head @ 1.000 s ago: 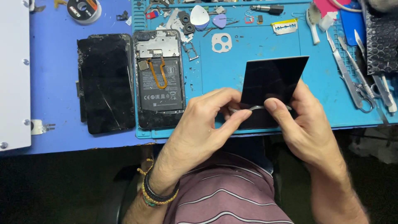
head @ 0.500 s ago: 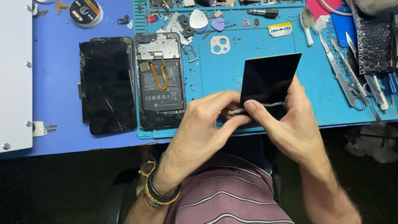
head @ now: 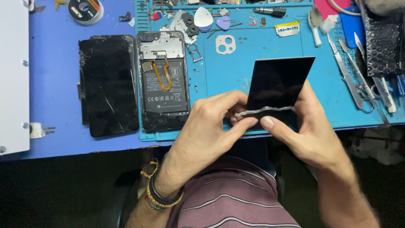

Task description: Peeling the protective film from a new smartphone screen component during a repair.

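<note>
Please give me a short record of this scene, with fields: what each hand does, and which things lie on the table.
left hand: left hand pinches one end of a thin pale strip
right hand: right hand holds the black panel and touches the strip
panel: tilted, raised above the blue mat
opened phone: opened phone on the mat, battery and orange flex cable showing
cracked screen: cracked screen left of the phone, on the table
tools: tweezers and picks at the far and right side

Blue table (head: pixel 55 84) carries teal repair mat (head: pixel 236 71), cracked black screen (head: pixel 107 84), white panel (head: pixel 12 76), tape roll (head: pixel 85 8).
</note>
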